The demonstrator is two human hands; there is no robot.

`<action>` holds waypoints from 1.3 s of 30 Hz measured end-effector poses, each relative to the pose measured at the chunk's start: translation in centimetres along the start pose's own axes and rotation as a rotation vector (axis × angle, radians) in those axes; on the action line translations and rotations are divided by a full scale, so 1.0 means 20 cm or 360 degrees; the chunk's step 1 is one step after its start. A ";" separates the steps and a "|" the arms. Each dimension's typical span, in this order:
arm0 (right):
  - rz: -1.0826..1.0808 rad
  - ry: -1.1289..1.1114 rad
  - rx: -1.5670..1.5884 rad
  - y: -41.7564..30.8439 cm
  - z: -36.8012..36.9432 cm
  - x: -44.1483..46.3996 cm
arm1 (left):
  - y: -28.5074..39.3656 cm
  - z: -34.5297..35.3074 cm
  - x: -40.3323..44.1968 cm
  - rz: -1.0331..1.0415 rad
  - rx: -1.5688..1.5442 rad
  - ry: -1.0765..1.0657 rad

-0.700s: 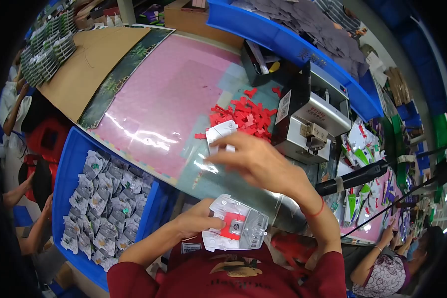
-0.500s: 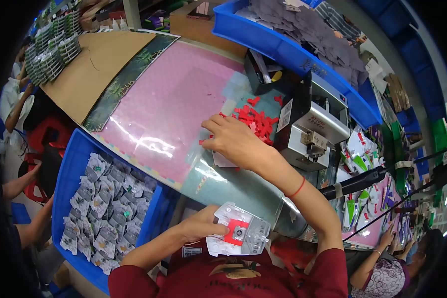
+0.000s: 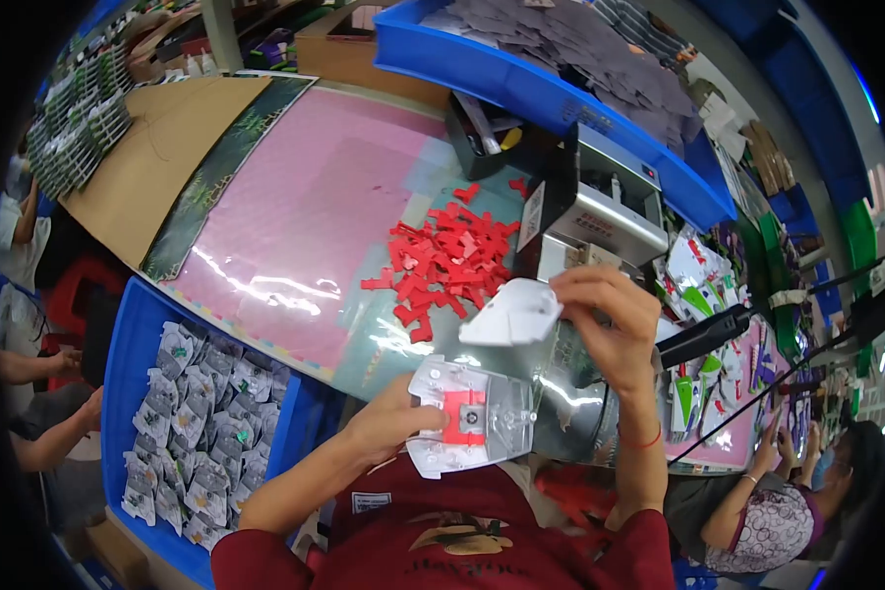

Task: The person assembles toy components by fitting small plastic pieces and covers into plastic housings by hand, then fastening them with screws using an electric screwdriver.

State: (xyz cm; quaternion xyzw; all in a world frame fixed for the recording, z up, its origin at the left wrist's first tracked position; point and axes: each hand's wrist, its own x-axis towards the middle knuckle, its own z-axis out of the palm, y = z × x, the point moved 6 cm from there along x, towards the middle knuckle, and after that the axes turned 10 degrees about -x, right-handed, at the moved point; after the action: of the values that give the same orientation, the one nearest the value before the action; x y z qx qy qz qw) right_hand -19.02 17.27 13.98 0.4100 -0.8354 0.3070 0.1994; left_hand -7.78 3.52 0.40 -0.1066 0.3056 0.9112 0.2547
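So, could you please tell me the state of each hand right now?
Left hand: closed, holding the white-and-grey housing.
Right hand: closed, holding the white piece by its edge.

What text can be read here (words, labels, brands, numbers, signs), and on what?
None reads with certainty.
Machine: red characters on its silver face, blurred; white label on its dark side, too small.
Upper blue bin: dark characters on its wall, blurred.
Dark red shirt: lettering by the picture, blurred.
Plastic shell in left hand, white piece in right hand: nothing legible.
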 end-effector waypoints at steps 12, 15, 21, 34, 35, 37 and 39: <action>0.0257 0.0114 0.0791 0.09 -0.02 -0.46 | -0.01 0.14 0.10 -0.0031 0.0164 0.0064; 0.0239 0.0084 0.0754 0.10 -0.02 -0.49 | -0.03 0.15 0.11 -0.0036 0.0171 0.0072; 0.0206 0.0084 0.0747 0.10 -0.04 -0.51 | -0.03 0.17 0.12 -0.0045 0.0130 0.0085; 0.0181 -0.0164 -0.0216 -0.10 -0.13 -0.39 | 0.01 0.23 0.13 0.0098 0.0175 0.0048; 0.0171 -0.0194 -0.0232 -0.10 -0.12 -0.40 | 0.01 0.24 0.13 0.0110 0.0202 0.0045; 0.0128 -0.0189 -0.0257 -0.09 -0.11 -0.44 | 0.02 0.26 0.12 0.0135 0.0253 0.0043; 0.0138 -0.0126 -0.0266 -0.09 -0.13 -0.44 | 0.02 0.27 0.12 0.0121 0.0250 0.0011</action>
State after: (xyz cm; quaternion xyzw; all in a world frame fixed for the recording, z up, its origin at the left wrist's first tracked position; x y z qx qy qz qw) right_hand -12.21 23.20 11.33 0.3673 -0.8822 0.2282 0.1863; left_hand -10.28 7.57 4.01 -0.0778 0.3809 0.8931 0.2263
